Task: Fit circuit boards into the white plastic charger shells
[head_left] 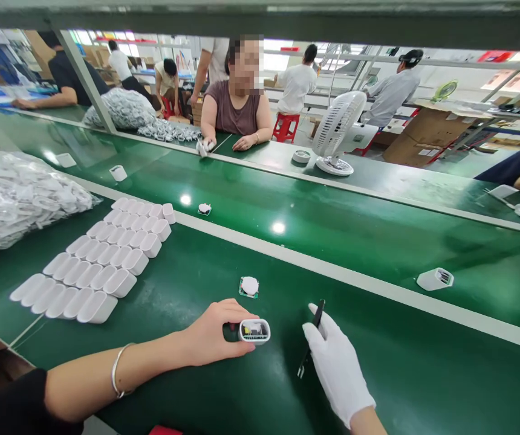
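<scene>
Between thumb and fingers, my bare left hand (pixel 212 334) grips a white oval plastic housing (pixel 254 341). Its open end faces me and shows a circuit board with a yellow part inside. My right hand (pixel 336 361), in a white glove, is closed on a pair of black tweezers (pixel 305 356) and stays apart from the housing. Just beyond my left hand, a small green circuit board with a round white part (pixel 249 286) lies on the green worktop (pixel 187 266).
Rows of white housings (pixel 106 260) stand at left beside a bag of white parts (pixel 19 196). Past a pale strip (pixel 287 251), another board (pixel 204 209) and a filled housing (pixel 435 279) lie on the green belt. A co-worker (pixel 235 109) sits opposite near a fan (pixel 339 133).
</scene>
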